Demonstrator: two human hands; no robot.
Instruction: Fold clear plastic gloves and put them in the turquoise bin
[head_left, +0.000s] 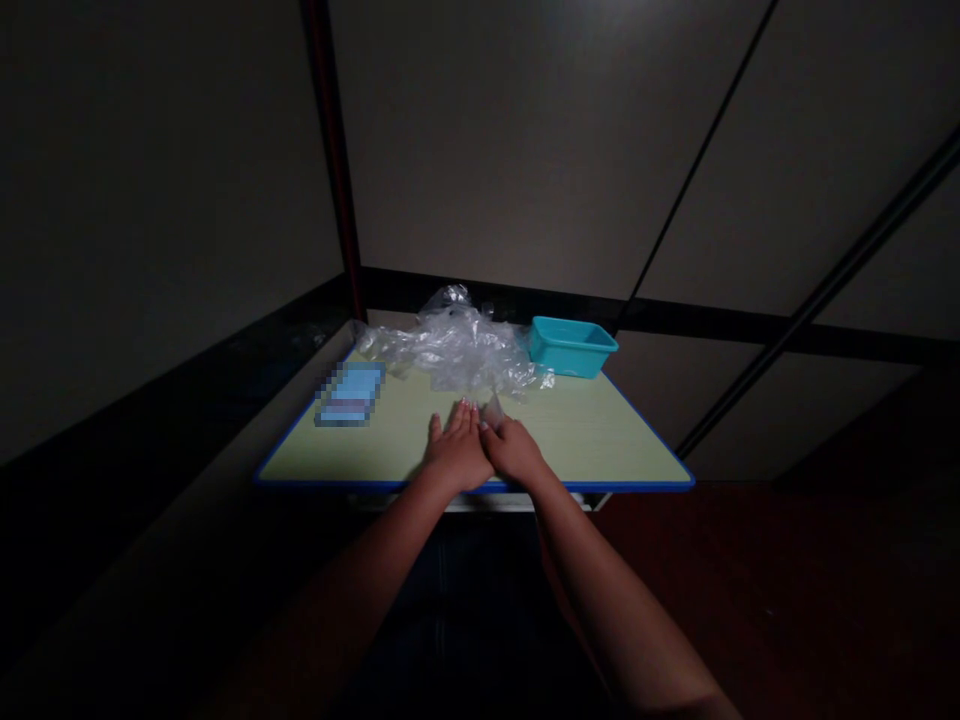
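My left hand lies flat near the front edge of the table, palm down with its fingers spread. Right beside it, touching it, my right hand is closed, its fingers pinched on a small piece of clear plastic that sticks up in front of the knuckles. Beyond both hands spreads a heap of crumpled clear plastic bags. Whether the held piece is separate from the heap cannot be made out.
A turquoise basket stands at the table's back right, against the plastic heap. On the left lies a blurred-out blue rectangular item. Wall panels rise behind the table, and the surroundings are dark.
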